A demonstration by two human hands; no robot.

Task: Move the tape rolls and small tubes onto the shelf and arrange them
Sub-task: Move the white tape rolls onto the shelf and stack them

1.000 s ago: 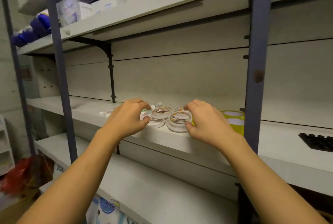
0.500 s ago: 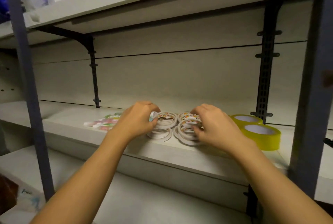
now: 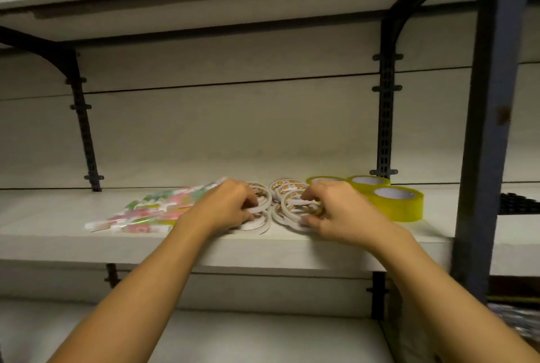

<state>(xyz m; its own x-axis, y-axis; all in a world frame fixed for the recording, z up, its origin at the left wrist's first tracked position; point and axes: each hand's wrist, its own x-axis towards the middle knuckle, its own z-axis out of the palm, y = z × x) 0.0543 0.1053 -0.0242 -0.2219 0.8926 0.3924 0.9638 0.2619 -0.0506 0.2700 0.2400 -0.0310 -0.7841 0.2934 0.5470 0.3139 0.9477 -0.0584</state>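
Both hands sit much as they did half a second ago, on the thin white rolls, while the view has come closer and lower; the pile looks slightly more spread into two columns. Left hand (image 3: 230, 207) has curled fingers pressing and gripping the left stack of white tape rolls (image 3: 258, 224). Right hand (image 3: 336, 213) pinches a roll of the right stack of white tape rolls (image 3: 287, 190) between thumb and fingertips. Both stacks lie near the front edge of the shelf (image 3: 204, 248), about mid-width. Small tubes (image 3: 137, 213), in pink and green packs, lie in a loose heap just left of the left hand, toward the front edge. Three yellow tape rolls (image 3: 400, 205) stand just right of the right hand, near the dark upright (image 3: 493, 99).

Step, as I judge it: arranging, not moving; everything seen is already on the shelf. Next move likely calls for squaring the white rolls into neat stacks, then straightening the tubes, without knocking rolls off the front edge.
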